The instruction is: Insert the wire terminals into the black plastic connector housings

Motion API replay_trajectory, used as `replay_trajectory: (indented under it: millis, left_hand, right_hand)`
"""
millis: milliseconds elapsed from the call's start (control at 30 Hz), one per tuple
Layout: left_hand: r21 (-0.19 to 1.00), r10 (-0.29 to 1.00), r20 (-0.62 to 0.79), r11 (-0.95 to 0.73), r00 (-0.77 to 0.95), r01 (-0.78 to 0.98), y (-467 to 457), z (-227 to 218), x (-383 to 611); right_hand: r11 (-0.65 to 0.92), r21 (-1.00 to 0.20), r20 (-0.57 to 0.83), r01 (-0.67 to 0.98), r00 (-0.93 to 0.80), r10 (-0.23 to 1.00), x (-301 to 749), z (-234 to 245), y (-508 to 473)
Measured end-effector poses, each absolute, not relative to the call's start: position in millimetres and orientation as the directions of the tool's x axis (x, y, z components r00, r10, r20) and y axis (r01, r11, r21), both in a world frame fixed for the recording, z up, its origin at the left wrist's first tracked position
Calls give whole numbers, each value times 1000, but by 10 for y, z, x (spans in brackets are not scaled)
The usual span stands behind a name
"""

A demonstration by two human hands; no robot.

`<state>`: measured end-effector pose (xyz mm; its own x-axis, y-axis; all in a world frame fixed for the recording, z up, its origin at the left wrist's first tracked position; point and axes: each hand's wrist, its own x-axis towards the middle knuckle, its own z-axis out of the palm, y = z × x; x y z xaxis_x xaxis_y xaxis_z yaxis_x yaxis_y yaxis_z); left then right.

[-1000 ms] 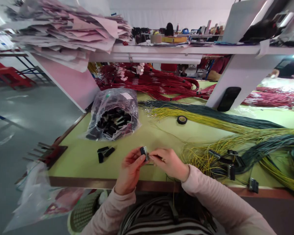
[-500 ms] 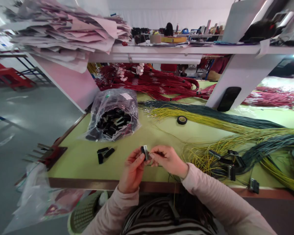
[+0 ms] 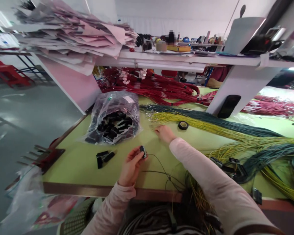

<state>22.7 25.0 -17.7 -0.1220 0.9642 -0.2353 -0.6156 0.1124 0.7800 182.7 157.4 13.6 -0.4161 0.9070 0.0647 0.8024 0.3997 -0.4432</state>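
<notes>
My left hand point(image 3: 132, 164) pinches a small black connector housing point(image 3: 142, 151) upright above the table's front part. A dark wire point(image 3: 159, 160) runs from beside the connector to the right and down toward the table edge. My right hand point(image 3: 165, 133) is stretched forward near the loose ends of the yellow wires point(image 3: 169, 118). Its fingertips are pressed together; whatever lies between them is too small to make out. Left of my left hand, several black connectors point(image 3: 109, 156) lie on the table. Behind them, a clear plastic bag point(image 3: 94, 122) stands open, filled with more black connectors.
A roll of black tape point(image 3: 183, 125) lies beside the yellow wires. Dark green wires point(image 3: 210, 119) stretch behind them. Wired connectors point(image 3: 232, 166) rest at the right. Red wire bundles point(image 3: 156, 86) lie beneath the shelf point(image 3: 161, 62). A metal-pronged fixture point(image 3: 45, 155) sits at the left corner.
My right hand has left the connector and moved forward to the yellow wire ends. My left hand still holds the connector, slightly turned, and the dark wire beside it now shows.
</notes>
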Motion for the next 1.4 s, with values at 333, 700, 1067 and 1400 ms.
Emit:
replay_trajectory:
  millis: [333,700,1067,1400]
  left_hand:
    - [748,959,-261,126,-115,-652,231,-153,184]
    - [683,968,-241,223,74,-696,175,-120,217]
    - [703,979,-187,187,76,-687,153,-122,216]
    - [718,982,-178,175,65,-674,143,-105,229]
  right_hand:
    - [374,-425,46,824,-393,918,1330,94,1882]
    - [487,-774,252,404,-510,823,1895,446,548]
    - [473,-799,255,371,-503,826,1882,374,387]
    - [426,-761,177,489,-475,862,1873,409,382]
